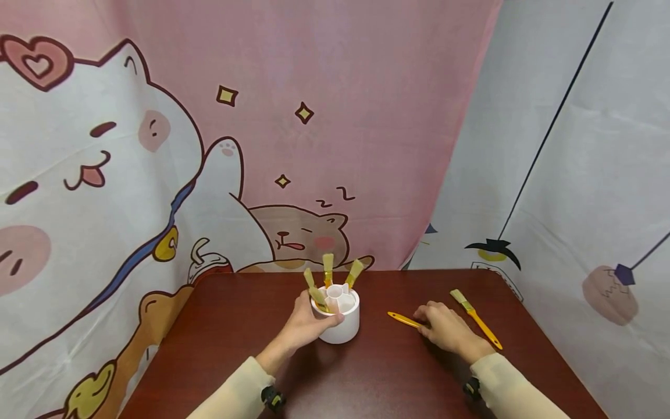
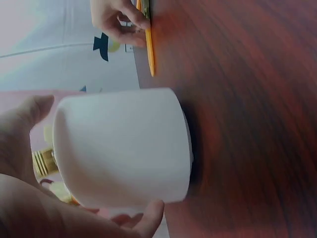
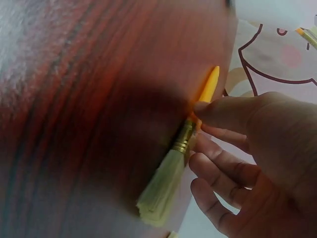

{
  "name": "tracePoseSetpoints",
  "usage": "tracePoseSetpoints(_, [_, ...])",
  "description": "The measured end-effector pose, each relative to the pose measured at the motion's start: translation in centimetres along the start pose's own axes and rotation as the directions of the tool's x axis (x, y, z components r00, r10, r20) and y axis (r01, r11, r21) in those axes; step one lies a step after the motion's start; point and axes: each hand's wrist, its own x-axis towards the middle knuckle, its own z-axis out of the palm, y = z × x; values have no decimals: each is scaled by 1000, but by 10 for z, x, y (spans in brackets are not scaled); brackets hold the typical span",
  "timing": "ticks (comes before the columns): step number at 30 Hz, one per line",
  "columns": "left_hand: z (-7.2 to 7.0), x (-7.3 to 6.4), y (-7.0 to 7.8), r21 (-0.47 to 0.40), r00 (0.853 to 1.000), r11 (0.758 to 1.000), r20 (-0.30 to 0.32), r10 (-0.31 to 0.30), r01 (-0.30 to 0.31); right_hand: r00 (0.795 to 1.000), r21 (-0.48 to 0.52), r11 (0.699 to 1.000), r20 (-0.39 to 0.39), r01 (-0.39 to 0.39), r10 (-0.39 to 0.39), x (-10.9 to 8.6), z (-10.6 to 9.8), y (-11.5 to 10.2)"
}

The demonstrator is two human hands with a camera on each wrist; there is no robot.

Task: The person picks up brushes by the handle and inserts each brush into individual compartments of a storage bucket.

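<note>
The right hand (image 1: pixel 447 329) pinches one paintbrush (image 1: pixel 403 319) right of the table's (image 1: pixel 366 378) middle, its long axis running from handle tip, left and far, to bristles, right and near. One loose brush (image 1: pixel 484 327) lies further right, bristles far; leftward, the left hand (image 1: pixel 306 323) grips one white holder (image 1: pixel 342 331) containing four brushes (image 1: pixel 328 265), bristles up.

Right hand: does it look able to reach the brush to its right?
Probably yes, though the right hand pinches another brush and may need to release it first. The right brush lies close beside the hand on the table, nothing between.
</note>
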Motion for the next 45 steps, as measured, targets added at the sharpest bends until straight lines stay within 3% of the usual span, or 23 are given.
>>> tracePoseSetpoints(8, [10, -10, 10, 35, 996, 999, -84, -11, 14, 996, -52, 995, -39, 81, -83, 1, 8, 2])
tracePoseSetpoints(18, [14, -9, 14, 39, 992, 998, -118, -51, 56, 976, -57, 976, -49, 209, -212, 0, 7, -5])
tracePoseSetpoints(26, [12, -7, 12, 41, 992, 998, -113, -48, 53, 968, 35, 968, -23, 250, -249, 0, 8, -8])
tracePoseSetpoints(34, [5, -4, 11, 35, 998, 999, -63, -29, 31, 961, 116, 956, 34, 269, -274, 1, 2, -8])
tracePoseSetpoints(37, [3, -3, 11, 22, 999, 999, -43, -24, 25, 968, 110, 963, 22, 248, -251, 2, 2, -8])
tracePoseSetpoints(39, [2, -2, 11, 15, 999, 1000, -33, -24, 24, 981, 97, 976, -4, 196, -196, 3, 2, -10])
tracePoseSetpoints(42, [2, -1, 11, 13, 999, 999, -25, -30, 31, 997, 75, 995, -53, 59, -56, 6, 4, -12])
tracePoseSetpoints(45, [1, -1, 10, 7, 999, 999, -16, -32, 33, 992, 76, 993, -78, -91, 97, 7, 5, -15])
